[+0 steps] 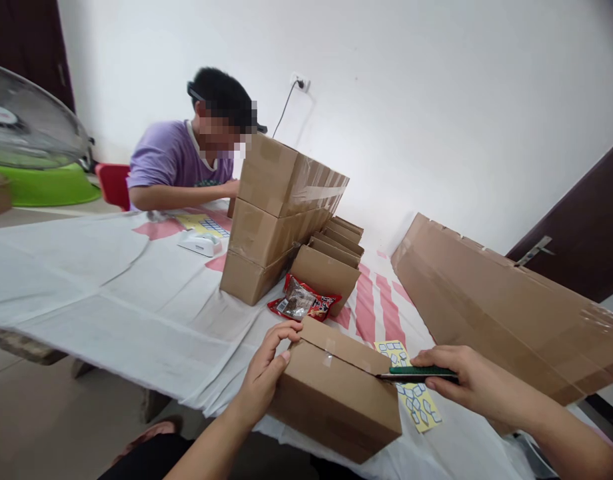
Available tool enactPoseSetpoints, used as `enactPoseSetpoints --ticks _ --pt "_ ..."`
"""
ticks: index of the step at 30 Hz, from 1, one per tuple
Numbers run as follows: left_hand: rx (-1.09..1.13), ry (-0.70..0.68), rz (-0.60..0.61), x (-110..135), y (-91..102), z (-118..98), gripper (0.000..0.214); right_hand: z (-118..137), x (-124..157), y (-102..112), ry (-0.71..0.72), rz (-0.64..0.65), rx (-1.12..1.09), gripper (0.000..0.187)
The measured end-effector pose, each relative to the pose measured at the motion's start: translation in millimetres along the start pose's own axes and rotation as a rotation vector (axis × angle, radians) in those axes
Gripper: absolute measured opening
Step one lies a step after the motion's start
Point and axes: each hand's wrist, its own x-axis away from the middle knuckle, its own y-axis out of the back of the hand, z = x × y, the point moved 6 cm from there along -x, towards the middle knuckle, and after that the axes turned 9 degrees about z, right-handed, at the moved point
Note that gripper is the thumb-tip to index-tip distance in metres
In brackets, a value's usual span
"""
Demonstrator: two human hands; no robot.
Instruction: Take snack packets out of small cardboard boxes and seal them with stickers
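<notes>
A closed cardboard box (336, 393) rests at the near edge of the cloth-covered table, with a seam running along its top and a small piece of clear tape across it. My left hand (266, 370) grips the left end of this box, thumb and fingers at the corner by the seam. In my right hand (461, 380) is a green utility knife (421, 371), its tip touching the seam near the box's right end. A yellow sheet with blue outlined shapes (419, 403) lies partly behind the knife and box. Just beyond the box sits a red snack packet (306, 300).
Stacked taped boxes (266, 230) stand mid-table, with several upright open boxes (326, 267) beside them. A large cardboard panel (496, 307) leans at the right. Across the table sits a person in a purple shirt (161, 157), near a white tape dispenser (200, 243). A fan (31, 123) stands far left.
</notes>
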Motion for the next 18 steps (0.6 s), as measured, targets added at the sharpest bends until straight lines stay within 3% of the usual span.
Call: enactPoseSetpoints --ticks 5,13,18 --pt "0.059 -0.015 -0.012 -1.7 0.1 3.1 0.028 -9.6 9.5 5.1 0.0 -0.122 -0.059 0.029" --pt "-0.016 0.009 0.076 -1.6 -2.8 -0.7 0.037 -5.2 8.3 6.9 0.023 -0.255 -0.125 0.032" --pt "-0.021 -0.007 0.086 -2.0 -5.0 -5.3 0.038 -33.9 8.6 -5.8 -0.069 -0.517 -0.252 0.039"
